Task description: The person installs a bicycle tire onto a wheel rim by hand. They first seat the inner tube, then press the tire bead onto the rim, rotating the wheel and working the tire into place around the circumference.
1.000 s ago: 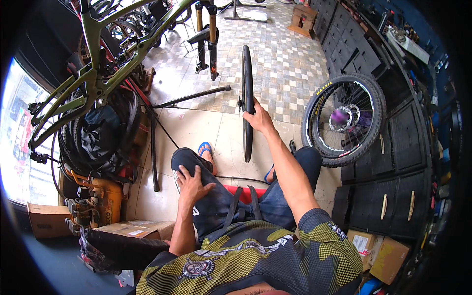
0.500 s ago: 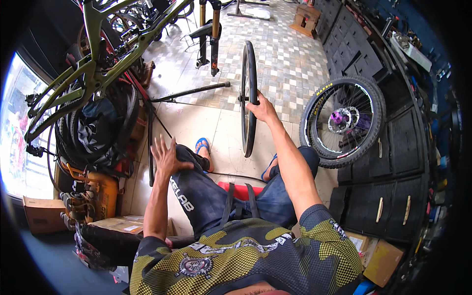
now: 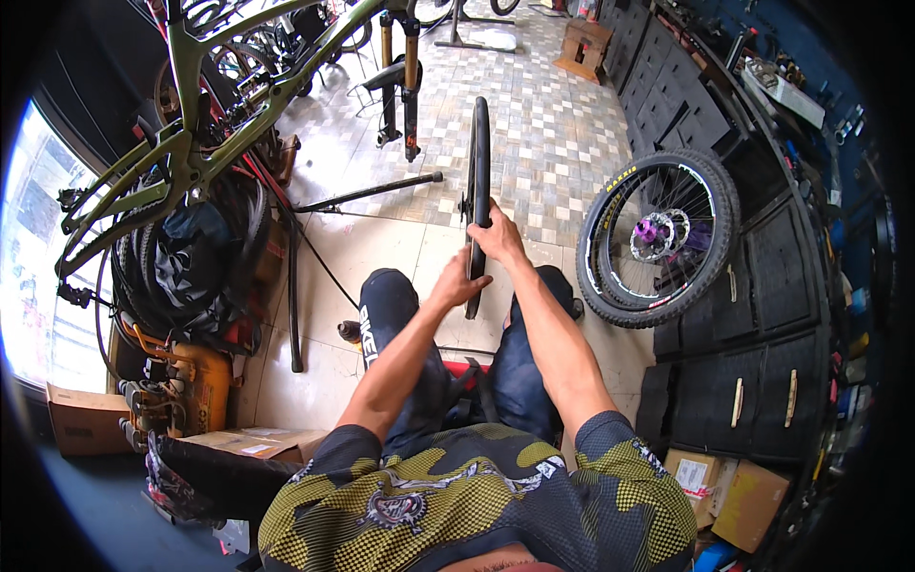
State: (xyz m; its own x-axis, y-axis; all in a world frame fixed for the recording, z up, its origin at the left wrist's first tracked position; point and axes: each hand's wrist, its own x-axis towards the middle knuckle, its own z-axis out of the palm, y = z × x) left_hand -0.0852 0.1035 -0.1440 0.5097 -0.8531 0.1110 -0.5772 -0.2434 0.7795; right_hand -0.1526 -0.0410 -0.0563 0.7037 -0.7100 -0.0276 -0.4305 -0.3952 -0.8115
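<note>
Head view: slim black-tyred bicycle wheel (image 3: 479,172) upright, edge-on; right hand (image 3: 497,238) and left hand (image 3: 460,282) curled round it, some fingertips hidden.
Keep grip even, wheel vertical. Black tubular stand leg (image 3: 372,193) limits leftward tilt; knobby-tyred wheel with purple hub (image 3: 658,236) sits right.

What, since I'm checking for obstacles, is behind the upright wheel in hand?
Beyond the held wheel, tiled floor shows on either side. The strip directly behind it is covered; the right hand hides more.
</note>
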